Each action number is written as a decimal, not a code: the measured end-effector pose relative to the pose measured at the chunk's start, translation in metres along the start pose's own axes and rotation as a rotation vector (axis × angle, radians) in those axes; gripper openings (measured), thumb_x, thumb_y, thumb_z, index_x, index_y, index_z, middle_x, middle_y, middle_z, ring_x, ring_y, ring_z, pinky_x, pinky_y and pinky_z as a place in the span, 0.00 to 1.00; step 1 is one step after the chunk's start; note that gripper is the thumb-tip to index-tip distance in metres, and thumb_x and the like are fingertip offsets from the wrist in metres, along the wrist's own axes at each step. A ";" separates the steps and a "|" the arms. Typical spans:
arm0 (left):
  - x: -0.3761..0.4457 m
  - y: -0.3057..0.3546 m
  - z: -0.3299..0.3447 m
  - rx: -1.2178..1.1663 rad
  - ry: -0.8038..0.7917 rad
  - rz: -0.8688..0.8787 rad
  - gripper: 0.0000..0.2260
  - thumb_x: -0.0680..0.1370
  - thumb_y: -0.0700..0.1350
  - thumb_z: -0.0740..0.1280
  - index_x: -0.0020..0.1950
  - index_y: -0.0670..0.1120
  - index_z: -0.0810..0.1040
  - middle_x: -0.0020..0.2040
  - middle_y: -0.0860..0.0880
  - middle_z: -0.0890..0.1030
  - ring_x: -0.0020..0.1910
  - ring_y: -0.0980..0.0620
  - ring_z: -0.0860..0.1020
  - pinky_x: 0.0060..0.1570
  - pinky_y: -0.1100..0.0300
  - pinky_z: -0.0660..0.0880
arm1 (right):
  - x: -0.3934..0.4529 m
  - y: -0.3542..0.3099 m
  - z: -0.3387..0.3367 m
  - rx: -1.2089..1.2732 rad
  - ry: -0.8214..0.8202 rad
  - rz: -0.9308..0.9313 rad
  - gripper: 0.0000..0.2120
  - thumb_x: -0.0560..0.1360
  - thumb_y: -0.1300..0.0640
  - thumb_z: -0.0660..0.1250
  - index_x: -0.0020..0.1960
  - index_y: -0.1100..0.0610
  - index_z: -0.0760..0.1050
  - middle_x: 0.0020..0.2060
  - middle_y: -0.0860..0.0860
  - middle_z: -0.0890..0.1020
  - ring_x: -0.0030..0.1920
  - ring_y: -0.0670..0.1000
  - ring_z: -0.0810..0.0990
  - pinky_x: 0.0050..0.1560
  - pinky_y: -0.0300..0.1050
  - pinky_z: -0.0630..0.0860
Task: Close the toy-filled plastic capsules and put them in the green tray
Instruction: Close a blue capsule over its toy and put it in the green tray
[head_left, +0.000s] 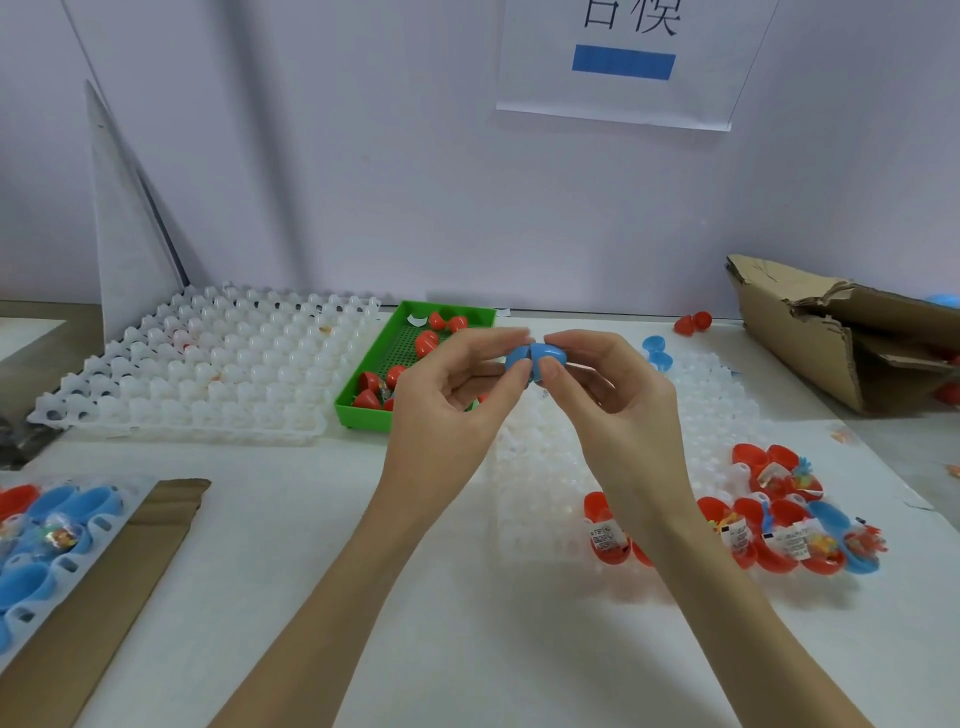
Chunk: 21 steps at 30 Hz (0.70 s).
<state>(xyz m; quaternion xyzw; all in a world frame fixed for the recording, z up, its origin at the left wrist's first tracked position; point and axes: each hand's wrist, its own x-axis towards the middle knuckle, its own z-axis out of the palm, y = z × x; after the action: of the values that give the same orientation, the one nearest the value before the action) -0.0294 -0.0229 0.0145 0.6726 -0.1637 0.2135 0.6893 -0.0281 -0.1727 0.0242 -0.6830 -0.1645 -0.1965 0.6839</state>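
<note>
Pinching 1 blue capsule (534, 358) between left hand (457, 395) and right hand (608, 387), its halves nearly joined, the person has several red ones in the green tray (363, 410) while open filled capsules (769, 525) wait at right.

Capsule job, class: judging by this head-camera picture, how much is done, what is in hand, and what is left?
Done: several closed red capsules lie in the green tray. In hand: the left hand and right hand pinch a blue capsule, its two halves together with a seam still showing. Left: open, toy-filled capsules wait on the white rack at right.
</note>
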 end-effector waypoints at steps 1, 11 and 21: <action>0.000 0.000 0.000 -0.051 0.019 -0.039 0.14 0.79 0.37 0.73 0.64 0.47 0.81 0.55 0.51 0.88 0.53 0.51 0.86 0.54 0.59 0.82 | 0.000 0.000 0.001 -0.003 0.001 -0.006 0.08 0.77 0.61 0.73 0.56 0.55 0.81 0.48 0.42 0.86 0.52 0.45 0.85 0.51 0.32 0.79; 0.001 0.004 0.002 -0.102 0.044 -0.053 0.08 0.81 0.36 0.70 0.58 0.44 0.86 0.52 0.51 0.88 0.54 0.53 0.86 0.54 0.66 0.79 | -0.004 -0.001 0.008 -0.043 0.044 -0.070 0.09 0.76 0.58 0.73 0.56 0.54 0.80 0.50 0.46 0.85 0.52 0.46 0.85 0.51 0.32 0.79; 0.002 0.011 -0.003 -0.005 0.028 -0.036 0.10 0.78 0.38 0.75 0.58 0.49 0.87 0.50 0.56 0.88 0.51 0.56 0.86 0.51 0.67 0.80 | -0.005 -0.003 0.007 -0.027 0.058 -0.101 0.09 0.77 0.64 0.73 0.56 0.59 0.80 0.51 0.51 0.85 0.53 0.52 0.85 0.52 0.38 0.81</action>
<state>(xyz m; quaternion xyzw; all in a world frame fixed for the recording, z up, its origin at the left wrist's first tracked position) -0.0332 -0.0196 0.0244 0.6705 -0.1425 0.2103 0.6971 -0.0340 -0.1658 0.0245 -0.6770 -0.1761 -0.2529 0.6684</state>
